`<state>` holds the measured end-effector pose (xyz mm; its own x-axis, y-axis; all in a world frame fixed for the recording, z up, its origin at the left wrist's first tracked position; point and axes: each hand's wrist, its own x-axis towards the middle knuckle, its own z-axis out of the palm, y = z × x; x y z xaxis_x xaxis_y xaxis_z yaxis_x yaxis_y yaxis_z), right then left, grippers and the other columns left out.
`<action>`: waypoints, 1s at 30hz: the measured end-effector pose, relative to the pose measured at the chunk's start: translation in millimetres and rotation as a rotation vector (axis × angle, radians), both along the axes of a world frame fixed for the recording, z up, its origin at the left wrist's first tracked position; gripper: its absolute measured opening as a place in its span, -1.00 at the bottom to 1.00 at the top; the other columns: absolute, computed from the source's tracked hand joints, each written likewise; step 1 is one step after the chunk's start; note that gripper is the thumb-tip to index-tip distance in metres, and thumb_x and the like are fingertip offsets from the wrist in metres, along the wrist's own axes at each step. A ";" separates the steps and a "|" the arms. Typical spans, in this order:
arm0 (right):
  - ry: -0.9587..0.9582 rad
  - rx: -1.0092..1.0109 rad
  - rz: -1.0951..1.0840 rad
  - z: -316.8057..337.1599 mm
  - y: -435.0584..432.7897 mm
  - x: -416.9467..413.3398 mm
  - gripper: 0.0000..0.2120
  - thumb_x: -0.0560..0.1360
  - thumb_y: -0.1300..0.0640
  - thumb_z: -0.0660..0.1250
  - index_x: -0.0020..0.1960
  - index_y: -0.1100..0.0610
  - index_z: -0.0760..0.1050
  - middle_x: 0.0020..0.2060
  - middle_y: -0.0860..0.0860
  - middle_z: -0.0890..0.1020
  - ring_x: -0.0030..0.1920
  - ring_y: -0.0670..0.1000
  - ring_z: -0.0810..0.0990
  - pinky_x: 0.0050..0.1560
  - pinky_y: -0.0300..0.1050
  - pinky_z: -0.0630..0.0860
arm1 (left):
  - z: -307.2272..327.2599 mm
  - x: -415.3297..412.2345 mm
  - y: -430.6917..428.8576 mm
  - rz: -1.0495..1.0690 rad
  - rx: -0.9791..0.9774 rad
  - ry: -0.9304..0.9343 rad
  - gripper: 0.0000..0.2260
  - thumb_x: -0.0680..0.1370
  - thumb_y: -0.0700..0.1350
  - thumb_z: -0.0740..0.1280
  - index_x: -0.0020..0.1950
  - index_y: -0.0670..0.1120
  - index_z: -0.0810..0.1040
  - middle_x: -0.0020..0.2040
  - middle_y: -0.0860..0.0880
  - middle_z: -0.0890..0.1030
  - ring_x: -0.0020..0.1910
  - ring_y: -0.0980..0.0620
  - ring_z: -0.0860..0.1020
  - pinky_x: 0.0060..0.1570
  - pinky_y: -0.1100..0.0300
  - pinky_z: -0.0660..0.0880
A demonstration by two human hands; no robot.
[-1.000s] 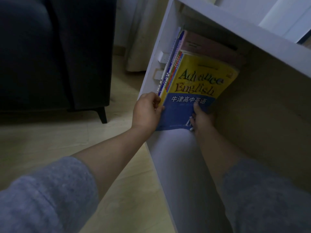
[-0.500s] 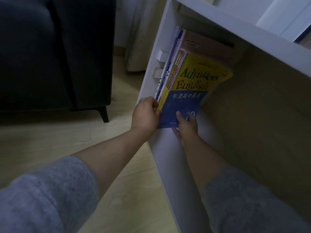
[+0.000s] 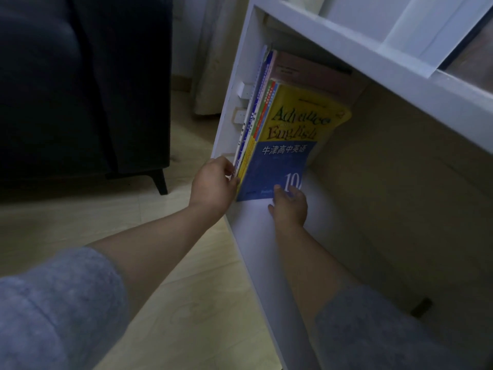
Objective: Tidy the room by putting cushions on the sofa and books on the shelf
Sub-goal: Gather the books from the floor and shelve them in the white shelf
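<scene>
Leaning inside the shelf (image 3: 333,46), the books (image 3: 290,129) look nearly placed; the left hand (image 3: 216,182) grips their spines, the right hand (image 3: 289,206) presses flat on the front cover. Cushions are not visible.

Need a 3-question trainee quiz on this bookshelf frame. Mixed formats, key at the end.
1. True or false: the yellow-and-blue book lies flat on the floor.
2. Pick one: the right hand touches that book at its A) top edge, B) lower corner, C) nowhere.
3. Missing word: the left hand holds the stack of books, which leans against the ___ wall of the shelf.

Key: 1 false, it stands tilted inside the shelf; 2 B; 3 left.
</scene>
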<state>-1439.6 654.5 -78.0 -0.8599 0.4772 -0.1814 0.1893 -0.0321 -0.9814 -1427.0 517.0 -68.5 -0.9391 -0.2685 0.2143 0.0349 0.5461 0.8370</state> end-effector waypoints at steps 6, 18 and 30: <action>0.067 0.036 -0.003 7.5 -22.8 34.6 -0.69 0.56 0.22 0.31 0.29 0.20 0.42 0.05 0.05 0.55 0.04 0.06 0.57 0.20 0.06 0.53 | 10.2 18.6 -4.6 0.000 -0.006 -0.033 -0.83 0.53 -0.09 0.36 0.07 -0.11 0.52 0.00 -0.05 0.57 -0.06 0.00 0.54 -0.11 0.11 0.50; 0.104 0.081 0.326 25.6 -57.3 119.6 -0.80 0.54 0.14 0.35 0.13 -0.02 0.42 0.06 -0.02 0.59 0.08 -0.02 0.59 0.19 0.08 0.55 | 37.3 133.7 -64.1 0.057 -0.189 -0.171 -0.78 0.50 -0.08 0.40 0.12 -0.09 0.55 0.06 -0.03 0.57 -0.01 0.02 0.55 -0.04 0.17 0.49; 0.307 0.063 1.049 65.6 -123.3 237.3 -0.76 0.54 0.11 0.34 0.19 -0.06 0.47 0.09 -0.13 0.60 0.09 -0.17 0.59 0.18 0.00 0.57 | 85.3 330.8 -115.0 0.359 -0.277 -0.198 -0.86 0.48 -0.11 0.42 0.01 -0.07 0.56 -0.03 0.03 0.56 -0.11 0.11 0.56 -0.05 0.21 0.50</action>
